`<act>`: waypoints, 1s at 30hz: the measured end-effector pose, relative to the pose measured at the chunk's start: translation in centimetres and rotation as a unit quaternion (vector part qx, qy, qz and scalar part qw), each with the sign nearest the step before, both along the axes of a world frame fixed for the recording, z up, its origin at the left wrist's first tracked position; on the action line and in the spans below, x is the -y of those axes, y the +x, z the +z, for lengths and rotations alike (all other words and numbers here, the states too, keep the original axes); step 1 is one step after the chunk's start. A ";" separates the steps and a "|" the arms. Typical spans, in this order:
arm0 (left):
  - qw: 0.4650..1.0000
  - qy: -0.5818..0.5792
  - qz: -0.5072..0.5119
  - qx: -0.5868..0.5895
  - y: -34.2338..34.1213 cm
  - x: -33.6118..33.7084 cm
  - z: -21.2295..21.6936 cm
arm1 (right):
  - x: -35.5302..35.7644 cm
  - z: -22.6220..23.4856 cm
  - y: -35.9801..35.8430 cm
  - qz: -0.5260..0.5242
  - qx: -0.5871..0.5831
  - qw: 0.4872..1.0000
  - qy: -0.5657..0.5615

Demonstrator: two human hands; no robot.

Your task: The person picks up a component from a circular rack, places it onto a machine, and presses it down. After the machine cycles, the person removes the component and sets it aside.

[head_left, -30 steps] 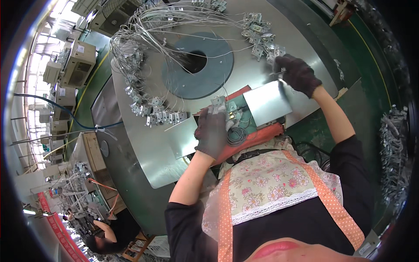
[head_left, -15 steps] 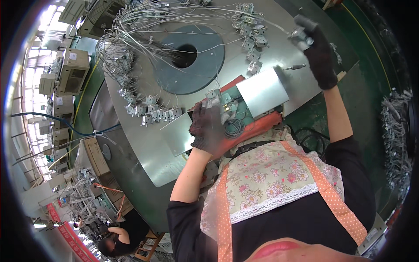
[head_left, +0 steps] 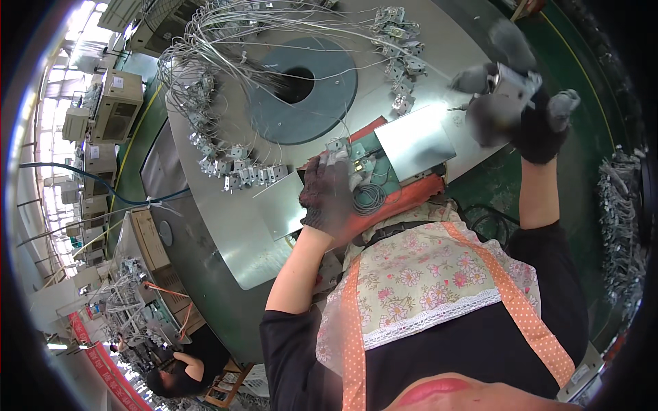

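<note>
My left hand (head_left: 325, 192), in a dark work glove with grey fingertips, is closed around a small metal box (head_left: 336, 145) at the left side of the green work surface in front of me. A coil of thin grey wire (head_left: 369, 199) lies just right of its fingers. Out to the right, above the table's edge, my right hand (head_left: 528, 113) wears a matching glove. Its fingers are curled apart around a second metal part, a small bracket (head_left: 513, 85), blurred by motion. Nearest to that hand is a metal rod-like tip by the shiny metal plate (head_left: 415, 145).
A grey ring-shaped disc (head_left: 325, 113) with a central hole sits on the metal table (head_left: 250, 257). Many wires run from it to rows of small metal boxes (head_left: 236, 171) on the left and another row (head_left: 399, 58) on the right. A red padded edge (head_left: 397, 207) borders the work surface.
My right hand has swung a little outward and down, turning, with its fingers spread wider around the metal part. The left hand stays nearly in place.
</note>
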State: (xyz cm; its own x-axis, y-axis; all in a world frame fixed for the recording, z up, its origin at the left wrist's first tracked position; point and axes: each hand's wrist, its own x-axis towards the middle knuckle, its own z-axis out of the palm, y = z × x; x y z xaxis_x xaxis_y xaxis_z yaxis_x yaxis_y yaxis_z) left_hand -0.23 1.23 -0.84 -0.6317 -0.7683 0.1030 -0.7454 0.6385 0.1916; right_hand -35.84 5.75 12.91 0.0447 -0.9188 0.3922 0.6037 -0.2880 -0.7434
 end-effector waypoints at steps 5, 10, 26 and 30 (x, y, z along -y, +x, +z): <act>1.000 0.008 -0.002 -0.007 -0.2 -0.1 0.2 | 1.4 -0.6 5.1 0.187 -0.060 0.979 0.053; 0.996 -0.086 -0.004 -0.021 -0.3 0.3 -0.3 | 4.8 -2.6 9.4 0.094 -0.145 0.938 0.301; 1.000 -0.010 -0.005 -0.012 -0.6 0.1 0.7 | 2.3 -2.9 11.4 0.080 -0.088 0.984 0.134; 0.999 -0.016 -0.008 -0.028 -0.6 0.2 0.3 | 2.2 -4.1 11.9 0.010 -0.091 0.979 0.180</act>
State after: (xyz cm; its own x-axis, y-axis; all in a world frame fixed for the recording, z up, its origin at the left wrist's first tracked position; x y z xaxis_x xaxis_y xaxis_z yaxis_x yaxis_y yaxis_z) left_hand -0.80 1.02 -0.53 -0.6363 -0.7541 0.1628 -0.7240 0.6566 0.2116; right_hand -23.98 3.53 8.78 0.1023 -0.9944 0.0271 0.4548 0.0226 -0.8903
